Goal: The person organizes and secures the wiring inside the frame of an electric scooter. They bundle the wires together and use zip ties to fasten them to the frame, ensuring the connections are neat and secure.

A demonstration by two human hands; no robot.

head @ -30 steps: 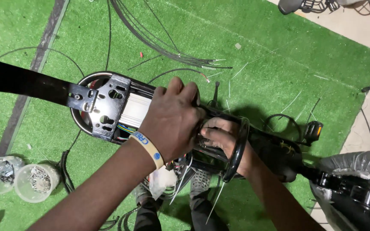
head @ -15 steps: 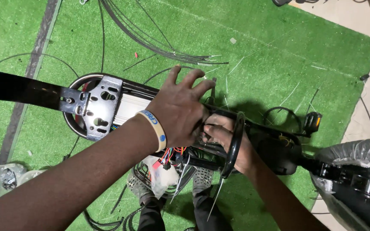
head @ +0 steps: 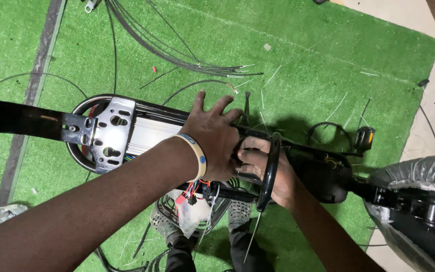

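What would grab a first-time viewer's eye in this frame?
Two bare hands meet at centre on a black bike frame lying across green artificial turf: the left hand, wristband on, spreads over it, and the right hand grips beneath. Left of them sits a silver perforated bracket; a bundle of black cables fans out above.

My left hand lies spread on the black bike frame over green turf — my right hand grips it just beside, fingers curled.

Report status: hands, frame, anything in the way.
Left hand spread flat on the black frame. Right hand curled around frame tubing under it. Loose wires hang below; cut cables lie on turf.
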